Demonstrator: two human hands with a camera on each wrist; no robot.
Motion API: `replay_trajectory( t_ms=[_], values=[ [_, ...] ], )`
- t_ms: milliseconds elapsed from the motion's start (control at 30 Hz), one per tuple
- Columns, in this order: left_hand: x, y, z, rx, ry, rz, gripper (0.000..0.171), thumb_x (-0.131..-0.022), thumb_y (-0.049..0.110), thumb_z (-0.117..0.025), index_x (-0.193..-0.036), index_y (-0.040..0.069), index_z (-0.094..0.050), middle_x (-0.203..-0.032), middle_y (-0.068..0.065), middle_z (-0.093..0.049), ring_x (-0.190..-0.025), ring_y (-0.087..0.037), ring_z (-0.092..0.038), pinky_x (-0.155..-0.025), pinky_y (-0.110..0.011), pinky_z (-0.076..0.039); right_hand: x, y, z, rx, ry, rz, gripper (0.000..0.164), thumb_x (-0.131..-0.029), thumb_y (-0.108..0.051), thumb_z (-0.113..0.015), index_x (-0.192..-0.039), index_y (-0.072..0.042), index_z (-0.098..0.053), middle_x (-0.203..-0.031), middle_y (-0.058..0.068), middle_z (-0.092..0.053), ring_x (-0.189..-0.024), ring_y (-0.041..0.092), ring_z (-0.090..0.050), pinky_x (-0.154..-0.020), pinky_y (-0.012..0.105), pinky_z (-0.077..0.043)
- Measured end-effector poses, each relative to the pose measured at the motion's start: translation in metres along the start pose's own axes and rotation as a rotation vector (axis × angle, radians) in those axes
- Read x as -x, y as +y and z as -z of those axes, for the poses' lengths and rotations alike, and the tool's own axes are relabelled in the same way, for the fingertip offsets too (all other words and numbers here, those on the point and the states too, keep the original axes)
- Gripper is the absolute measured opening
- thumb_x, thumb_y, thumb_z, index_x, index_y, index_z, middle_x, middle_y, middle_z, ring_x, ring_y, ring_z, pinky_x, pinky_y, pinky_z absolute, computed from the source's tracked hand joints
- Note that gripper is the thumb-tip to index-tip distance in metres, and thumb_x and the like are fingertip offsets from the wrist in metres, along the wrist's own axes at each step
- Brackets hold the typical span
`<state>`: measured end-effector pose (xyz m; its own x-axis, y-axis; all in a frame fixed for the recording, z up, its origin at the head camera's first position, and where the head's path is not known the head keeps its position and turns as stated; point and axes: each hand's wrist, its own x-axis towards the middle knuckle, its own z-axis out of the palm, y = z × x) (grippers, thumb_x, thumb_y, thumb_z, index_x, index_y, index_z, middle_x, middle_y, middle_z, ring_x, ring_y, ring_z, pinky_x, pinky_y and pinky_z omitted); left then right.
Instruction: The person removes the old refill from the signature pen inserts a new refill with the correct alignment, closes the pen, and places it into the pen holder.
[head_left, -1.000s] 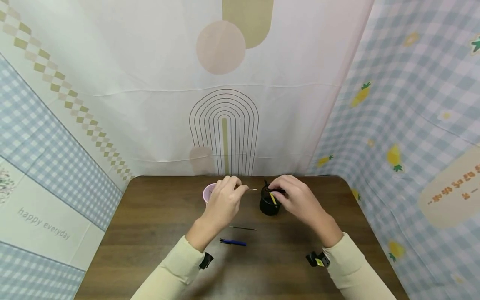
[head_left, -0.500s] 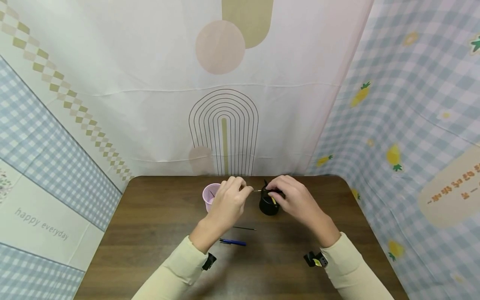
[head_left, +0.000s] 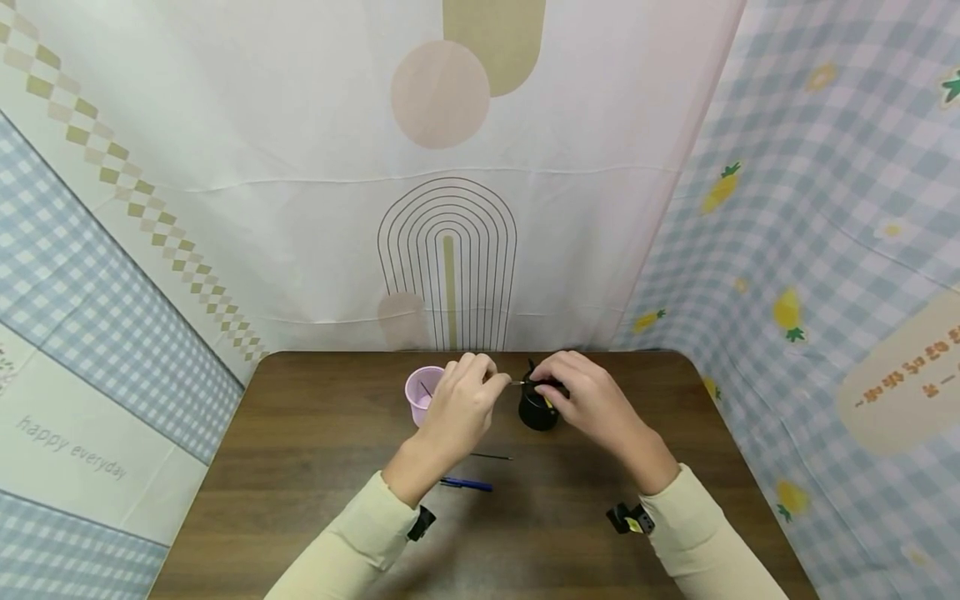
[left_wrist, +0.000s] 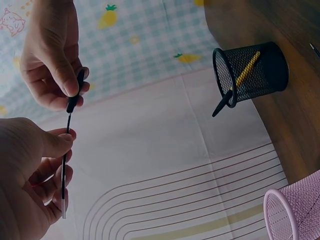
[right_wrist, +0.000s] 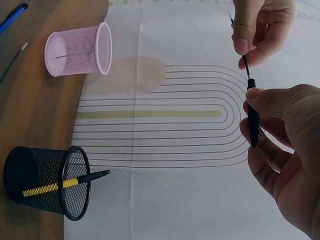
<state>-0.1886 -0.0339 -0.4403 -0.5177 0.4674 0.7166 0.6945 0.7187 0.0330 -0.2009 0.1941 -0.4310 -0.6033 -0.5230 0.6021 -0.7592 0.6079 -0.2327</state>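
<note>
My left hand [head_left: 459, 404] pinches a thin dark pen refill [left_wrist: 64, 172] between thumb and fingers, its pale end pointing away from the other hand. In the right wrist view, my right hand [right_wrist: 287, 150] grips a black pen barrel [right_wrist: 253, 117] with thumb and fingertips. The refill's other end meets the mouth of that barrel; whether it sits inside I cannot tell. Both hands are held up, in line with each other. Below and behind them stands a black mesh pen holder [right_wrist: 37, 175] with a yellow and black pen [right_wrist: 70, 182] leaning in it.
A pink mesh pen holder [head_left: 424, 387], with a thin dark stick-like thing inside, stands left of the black one. Nearer on the wooden table [head_left: 315, 467] lie a blue pen [head_left: 468, 485] and another dark refill [head_left: 492, 456]. Patterned cloth [head_left: 570, 250] hangs behind the table.
My left hand has moved right with the refill, bringing its end up to the barrel. More of the pink holder shows now. The right hand has hardly moved.
</note>
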Motion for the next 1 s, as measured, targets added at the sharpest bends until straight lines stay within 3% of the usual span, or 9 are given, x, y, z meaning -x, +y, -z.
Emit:
replay_trajectory(
  t_ms=[367, 733, 1000],
  values=[
    [-0.0035, 0.0019, 0.0009, -0.033, -0.019, -0.020, 0.013, -0.088, 0.000, -0.072, -0.093, 0.012, -0.075, -0.089, -0.003, -0.059, -0.081, -0.021, -0.054, -0.064, -0.032, -0.039, 0.0001, -0.0020, 0.0014, 0.006, -0.034, -0.017, 0.022, -0.083, -0.005, -0.085, -0.099, -0.011, -0.072, -0.103, 0.000, -0.072, -0.094, 0.016, -0.067, -0.077, 0.035, -0.057],
    [-0.0064, 0.0058, -0.0004, -0.058, -0.024, -0.025, 0.019, -0.084, -0.007, -0.070, -0.086, 0.012, -0.072, -0.087, -0.002, -0.058, -0.080, -0.021, -0.053, -0.063, -0.031, -0.039, 0.0005, -0.0028, -0.0002, 0.005, -0.030, -0.014, 0.022, -0.083, -0.005, -0.085, -0.099, -0.012, -0.072, -0.103, 0.001, -0.072, -0.096, 0.017, -0.067, -0.078, 0.035, -0.057],
    [-0.0074, 0.0087, -0.0006, -0.006, -0.043, -0.018, 0.018, -0.085, -0.007, -0.070, -0.087, 0.010, -0.071, -0.088, -0.003, -0.058, -0.082, -0.021, -0.055, -0.064, -0.030, -0.042, 0.0018, -0.0056, -0.0008, -0.006, -0.028, -0.020, 0.020, -0.084, -0.005, -0.084, -0.098, -0.011, -0.072, -0.102, 0.001, -0.072, -0.095, 0.017, -0.067, -0.078, 0.035, -0.057]
  ],
)
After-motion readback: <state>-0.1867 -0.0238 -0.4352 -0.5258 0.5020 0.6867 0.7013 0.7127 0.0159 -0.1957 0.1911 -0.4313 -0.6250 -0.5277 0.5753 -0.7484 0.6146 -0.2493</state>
